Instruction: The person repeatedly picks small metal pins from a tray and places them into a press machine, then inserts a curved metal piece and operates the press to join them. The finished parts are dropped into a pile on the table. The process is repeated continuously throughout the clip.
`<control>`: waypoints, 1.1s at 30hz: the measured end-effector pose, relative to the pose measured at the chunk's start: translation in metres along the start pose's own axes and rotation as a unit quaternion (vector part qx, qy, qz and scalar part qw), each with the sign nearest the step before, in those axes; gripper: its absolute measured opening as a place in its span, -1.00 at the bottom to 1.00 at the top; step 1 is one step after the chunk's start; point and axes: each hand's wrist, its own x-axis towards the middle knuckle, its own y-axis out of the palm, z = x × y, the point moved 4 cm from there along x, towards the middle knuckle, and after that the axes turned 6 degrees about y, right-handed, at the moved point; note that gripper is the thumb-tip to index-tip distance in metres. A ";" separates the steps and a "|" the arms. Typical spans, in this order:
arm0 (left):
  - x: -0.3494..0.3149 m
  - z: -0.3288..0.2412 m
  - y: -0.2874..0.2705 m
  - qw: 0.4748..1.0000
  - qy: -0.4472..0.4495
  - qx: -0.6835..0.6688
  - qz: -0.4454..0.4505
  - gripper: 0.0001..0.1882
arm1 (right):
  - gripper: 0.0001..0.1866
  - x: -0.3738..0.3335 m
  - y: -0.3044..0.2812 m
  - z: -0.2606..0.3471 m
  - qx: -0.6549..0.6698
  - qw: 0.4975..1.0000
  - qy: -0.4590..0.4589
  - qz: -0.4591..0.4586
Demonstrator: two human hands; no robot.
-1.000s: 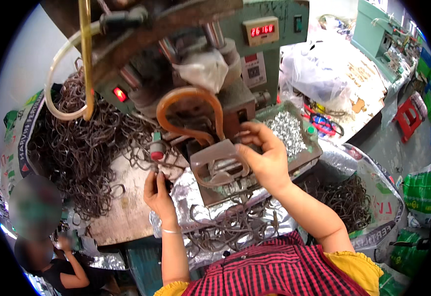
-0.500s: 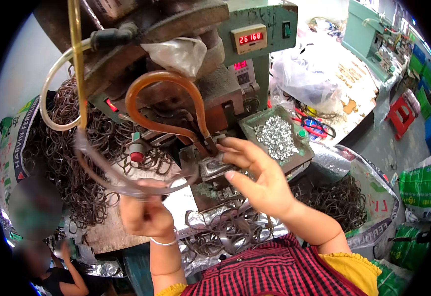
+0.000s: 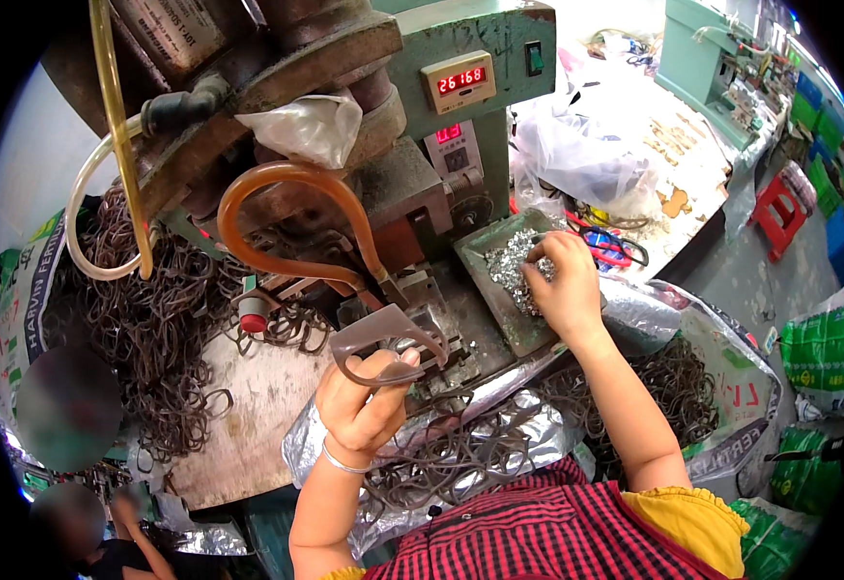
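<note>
My left hand [image 3: 362,401] grips a grey-brown, loop-shaped plastic-looking piece [image 3: 369,333] between thumb and fingers, holding it up in front of the press's work area [image 3: 427,300]. My right hand [image 3: 572,290] reaches over a green metal tray [image 3: 528,338] on the right. Its thumb and fingers are curled at the edge of a heap of small silver metal pieces [image 3: 509,266]; what lies between the fingertips is too small to make out. An orange-brown hose [image 3: 296,172] curves down from the press to the work area.
Tangled brown loops [image 3: 142,329] fill a sack at left; more lie on foil [image 3: 451,459] before me and in a right-hand sack [image 3: 658,396]. A red button [image 3: 253,314] stands at left. Scissors [image 3: 620,246] lie beyond the tray. Another person's arm [image 3: 142,536] shows at lower left.
My right hand has left the press's work area and moved right to the heap of silver pieces. My left hand has moved right and up, still holding the loop piece. The view has shifted slightly.
</note>
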 end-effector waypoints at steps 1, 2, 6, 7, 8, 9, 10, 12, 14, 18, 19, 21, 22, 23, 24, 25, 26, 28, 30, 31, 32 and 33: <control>0.000 0.000 0.000 1.000 0.004 -0.001 0.005 -0.75 | -0.83 -0.002 0.002 -0.007 -0.017 0.999 0.029 0.018; 0.001 0.000 0.001 1.000 0.010 -0.001 0.008 -0.75 | -0.84 -0.002 0.004 -0.014 -0.033 0.997 0.055 0.035; -0.003 0.004 0.002 1.000 0.023 -0.004 -0.009 -0.73 | -0.88 -0.007 0.006 -0.012 -0.019 1.000 0.016 0.008; -0.001 0.003 0.003 1.000 0.018 -0.003 -0.018 -0.75 | -0.89 -0.009 0.006 -0.012 -0.020 1.000 0.008 0.014; -0.002 0.003 0.002 0.999 0.010 -0.011 -0.029 -0.72 | -0.90 -0.009 0.011 -0.008 -0.016 1.000 -0.006 0.023; -0.005 0.003 0.003 0.999 0.002 -0.017 -0.040 -0.69 | -0.91 -0.010 0.013 -0.006 -0.021 0.999 -0.027 0.001; -0.007 0.001 0.002 0.998 -0.007 -0.022 -0.052 -0.66 | -0.91 -0.010 0.011 -0.006 -0.040 0.999 -0.024 -0.005; -0.020 -0.007 -0.005 0.996 -0.094 0.001 0.000 -0.57 | -0.88 -0.013 0.015 -0.009 -0.017 0.999 -0.044 0.000; -0.031 -0.022 -0.020 0.991 -0.112 0.073 -0.022 -0.62 | -0.89 -0.025 0.005 -0.018 0.050 0.998 0.035 -0.033; -0.072 -0.003 -0.095 0.901 -0.308 0.207 -0.224 -0.83 | -0.84 -0.032 -0.004 -0.050 0.481 0.822 0.306 -0.015; -0.070 0.011 -0.108 0.867 -0.348 0.181 -0.306 -0.86 | -0.82 -0.034 0.004 -0.064 0.460 0.833 0.305 -0.038; -0.064 0.046 -0.117 0.844 -0.378 0.170 -0.341 -0.89 | -0.82 -0.027 0.025 -0.051 0.480 0.829 0.285 -0.038; -0.064 0.066 -0.115 0.868 -0.375 0.198 -0.259 -0.88 | -0.81 -0.022 0.035 -0.046 0.476 0.836 0.272 -0.005; -0.070 0.085 -0.115 0.883 -0.370 0.232 -0.176 -0.86 | -0.81 -0.019 0.045 -0.030 0.492 0.820 0.293 0.018; -0.078 0.104 -0.112 0.896 -0.333 0.280 -0.091 -0.85 | -0.81 -0.016 0.051 -0.014 0.504 0.811 0.293 0.044; -0.079 0.123 -0.095 0.908 -0.277 0.308 -0.055 -0.83 | -0.81 -0.013 0.049 -0.003 0.495 0.823 0.273 0.055; -0.076 0.139 -0.079 0.913 -0.255 0.320 -0.002 -0.81 | -0.82 -0.013 0.047 0.005 0.487 0.833 0.255 0.068; -0.081 0.172 -0.055 0.917 -0.214 0.323 0.093 -0.83 | -0.83 -0.014 0.045 0.014 0.476 0.848 0.214 0.089; -0.091 0.198 -0.026 0.883 -0.214 0.366 0.203 -0.87 | -0.84 -0.016 0.038 0.013 0.432 0.877 0.197 0.073; -0.100 0.203 -0.017 0.869 -0.205 0.387 0.230 -0.88 | -0.84 -0.018 0.032 0.010 0.393 0.892 0.208 0.078; -0.112 0.206 -0.008 0.853 -0.197 0.409 0.258 -0.88 | -0.84 -0.021 0.026 0.004 0.353 0.906 0.219 0.085; -0.123 0.211 -0.001 0.836 -0.187 0.430 0.284 -0.88 | -0.83 -0.025 0.020 0.000 0.313 0.917 0.229 0.091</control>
